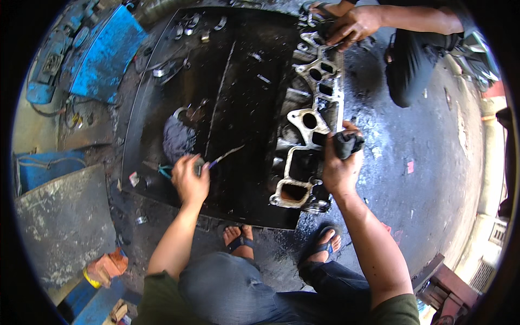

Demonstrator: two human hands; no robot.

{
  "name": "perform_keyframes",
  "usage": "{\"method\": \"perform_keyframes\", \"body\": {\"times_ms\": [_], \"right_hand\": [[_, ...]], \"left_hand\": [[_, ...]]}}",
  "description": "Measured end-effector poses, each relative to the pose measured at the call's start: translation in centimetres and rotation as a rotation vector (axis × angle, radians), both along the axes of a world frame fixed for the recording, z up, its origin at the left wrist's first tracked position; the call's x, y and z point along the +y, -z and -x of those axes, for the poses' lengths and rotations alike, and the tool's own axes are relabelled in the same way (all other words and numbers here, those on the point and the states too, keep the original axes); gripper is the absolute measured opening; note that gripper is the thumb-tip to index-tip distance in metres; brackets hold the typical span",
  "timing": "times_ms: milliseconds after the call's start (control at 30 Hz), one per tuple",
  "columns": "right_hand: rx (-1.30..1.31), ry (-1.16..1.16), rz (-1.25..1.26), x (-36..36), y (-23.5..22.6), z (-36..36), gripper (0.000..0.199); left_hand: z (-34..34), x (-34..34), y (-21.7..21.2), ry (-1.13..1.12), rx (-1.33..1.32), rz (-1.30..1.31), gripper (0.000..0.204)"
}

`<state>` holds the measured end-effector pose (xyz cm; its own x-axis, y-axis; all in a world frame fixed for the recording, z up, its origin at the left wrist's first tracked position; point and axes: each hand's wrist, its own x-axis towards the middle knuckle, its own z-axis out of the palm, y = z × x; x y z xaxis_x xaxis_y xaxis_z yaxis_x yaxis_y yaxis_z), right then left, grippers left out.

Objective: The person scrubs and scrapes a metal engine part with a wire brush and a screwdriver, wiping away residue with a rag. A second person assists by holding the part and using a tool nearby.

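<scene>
A long engine cylinder head [319, 128], with pale port faces and dark openings, lies along the right edge of a black metal sheet [244, 119]. My right hand [341, 170] rests against its near right side, fingers closed on a bunched dark rag [348, 143]. Over the left part of the sheet, my left hand [190, 181] is closed around a thin tool [225, 155] with a blue-purple handle and pale tip. Just beyond that hand lies a greyish cloth [177, 136]. Pliers with teal handles [164, 171] are at its left.
Another person's hand [355, 26] touches the far end of the cylinder head; that person's knee [409, 67] is at the right. Curved metal bearing shells [190, 23] lie at the sheet's far left. Blue machinery [105, 54] stands beyond the left edge. An orange-brown wrapper [108, 265] sits lower left.
</scene>
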<state>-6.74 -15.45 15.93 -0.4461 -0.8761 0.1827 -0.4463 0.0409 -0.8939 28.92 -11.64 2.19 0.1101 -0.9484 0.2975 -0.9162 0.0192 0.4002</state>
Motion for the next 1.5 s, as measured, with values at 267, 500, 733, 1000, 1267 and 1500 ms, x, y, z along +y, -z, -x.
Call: {"method": "perform_keyframes", "body": {"times_ms": [267,500,733,1000,1267,1500], "right_hand": [[0.129,-0.033,-0.094,-0.2,-1.3,0.2,0.026],[0.129,-0.072,-0.069,-0.1,-1.8,0.4,0.032],[0.043,-0.049,-0.058,0.0,-1.4,0.3,0.042],[-0.007,-0.042,0.006,0.0,-1.0,0.2,0.043],[-0.065,-0.091,-0.053,0.0,-1.0,0.4,0.057],[-0.065,-0.119,-0.023,0.1,-0.9,0.6,0.062]], "left_hand": [[-4.4,7.2,1.4,-0.091,-0.017,-0.526,0.031],[-3.2,0.9,-8.3,-0.014,0.562,-0.245,0.029],[13.2,-7.2,-21.3,0.475,0.419,-0.238,0.042],[18.4,-10.4,-26.2,0.244,-0.060,-0.531,0.039],[20.9,-11.1,-27.5,0.277,-0.202,-0.418,0.035],[19.7,-11.9,-29.2,0.204,-0.340,-0.224,0.039]]}}
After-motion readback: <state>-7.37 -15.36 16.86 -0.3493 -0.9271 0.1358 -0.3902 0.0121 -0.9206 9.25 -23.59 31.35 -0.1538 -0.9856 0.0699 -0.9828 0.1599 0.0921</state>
